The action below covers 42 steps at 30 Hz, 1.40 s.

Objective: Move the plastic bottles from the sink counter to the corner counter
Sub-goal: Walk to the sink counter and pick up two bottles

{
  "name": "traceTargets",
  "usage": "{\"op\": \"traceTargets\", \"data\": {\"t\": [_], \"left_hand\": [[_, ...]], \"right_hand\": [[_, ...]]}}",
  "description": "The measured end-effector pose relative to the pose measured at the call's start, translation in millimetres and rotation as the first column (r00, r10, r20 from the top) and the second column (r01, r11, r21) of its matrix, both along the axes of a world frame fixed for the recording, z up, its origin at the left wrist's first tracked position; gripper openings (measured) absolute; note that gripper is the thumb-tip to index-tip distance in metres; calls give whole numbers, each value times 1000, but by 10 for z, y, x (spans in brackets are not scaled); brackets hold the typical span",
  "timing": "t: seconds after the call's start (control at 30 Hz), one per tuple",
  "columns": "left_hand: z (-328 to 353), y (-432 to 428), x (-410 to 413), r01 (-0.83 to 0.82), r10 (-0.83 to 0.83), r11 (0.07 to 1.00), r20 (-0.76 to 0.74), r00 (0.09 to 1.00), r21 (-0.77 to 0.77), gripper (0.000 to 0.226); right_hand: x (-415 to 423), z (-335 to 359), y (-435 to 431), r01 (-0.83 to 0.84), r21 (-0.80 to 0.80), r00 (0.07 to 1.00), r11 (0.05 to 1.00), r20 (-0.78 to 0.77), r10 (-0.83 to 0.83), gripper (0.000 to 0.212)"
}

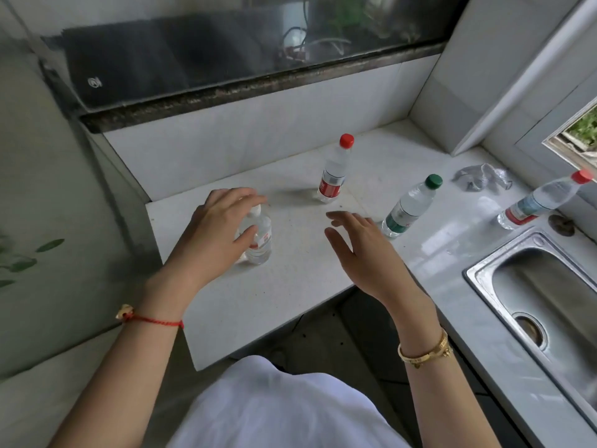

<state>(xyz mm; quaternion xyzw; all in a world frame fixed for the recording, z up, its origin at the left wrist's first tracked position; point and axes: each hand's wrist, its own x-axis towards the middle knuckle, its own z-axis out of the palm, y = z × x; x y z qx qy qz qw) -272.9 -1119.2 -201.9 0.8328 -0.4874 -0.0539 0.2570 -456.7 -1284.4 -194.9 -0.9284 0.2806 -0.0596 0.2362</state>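
A small clear bottle with a white cap [260,239] stands on the white corner counter [290,286]. My left hand [219,227] hovers around it, fingers spread over the cap and thumb by its side, not closed on it. My right hand [358,250] is open above the counter, holding nothing. A red-capped bottle with a red label [334,176] stands farther back on the corner counter. A green-capped bottle [410,206] stands just right of my right hand. Another red-capped bottle [542,202] stands on the sink counter [452,240] behind the sink.
A steel sink [533,295] is set into the counter at the right. A crumpled piece of clear plastic [481,177] lies near the back wall. A tiled wall and a window ledge [258,88] rise behind the corner counter. The floor shows below the counter's front edge.
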Motion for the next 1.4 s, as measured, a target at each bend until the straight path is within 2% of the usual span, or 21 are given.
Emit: {"op": "traceTargets", "data": {"t": [0.37,0.67,0.9,1.1,1.27,1.4], "left_hand": [[-354,-384,383,48,-10,974,-170,985,221,46],[-399,-575,429,25,14,986,-231,973,164,35],[-373,-753,340,-24,61,987,-234,970,159,32],[-227,-1003,320,-60,75,995,-192,979,80,30],[-167,-1200,323,-74,87,994,-173,981,81,29],[-166,-1286,336,-90,106,992,-193,976,91,28]], "right_hand": [[325,-136,-173,-35,17,999,999,12,35,43],[501,-193,-546,-99,11,995,995,22,99,41],[740,-177,-1158,-103,-91,992,990,68,110,38],[1102,-209,-1789,-50,-183,996,982,69,63,40],[1397,-339,-2140,-69,-178,997,982,-38,63,48],[1533,-478,-2244,-93,-131,991,987,-110,79,43]]}}
